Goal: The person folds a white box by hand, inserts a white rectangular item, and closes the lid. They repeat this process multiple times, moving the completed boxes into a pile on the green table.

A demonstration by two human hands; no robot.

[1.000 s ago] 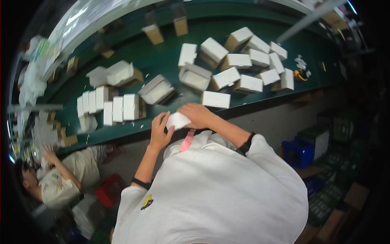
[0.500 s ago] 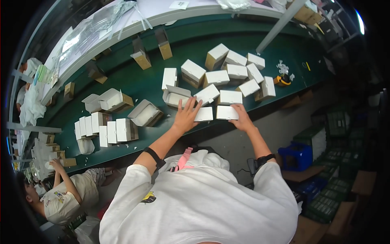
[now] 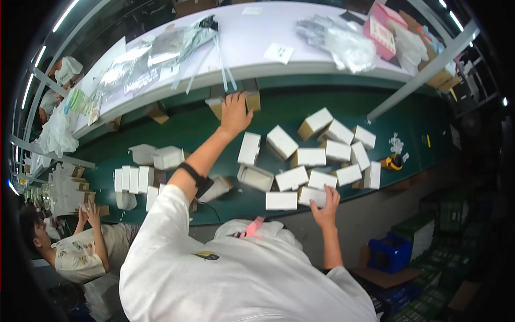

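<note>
My left hand (image 3: 235, 117) reaches far across the green table, its fingers stretched over two open brown boxes. One brown box (image 3: 213, 107) is on its left and another brown box (image 3: 254, 101) on its right. My right hand (image 3: 326, 208) grips the right end of a white-topped box (image 3: 311, 196) at the table's near edge, thumb and fingers on opposite sides. Just left of that lies another white box (image 3: 281, 200). Beyond them stands an open box (image 3: 255, 177), and several closed white boxes (image 3: 310, 156) are grouped loosely around.
A raised white shelf (image 3: 268, 32) with plastic bags runs along the far side. A slanted metal post (image 3: 413, 75) rises at right. More boxes (image 3: 145, 178) line the left. An orange-and-black tape dispenser (image 3: 394, 162) sits far right. Another person (image 3: 86, 247) works at lower left.
My left hand has left the near white boxes and reached forward to the brown boxes under the shelf. My right hand stays at the near-edge box. The whole view has shifted.
</note>
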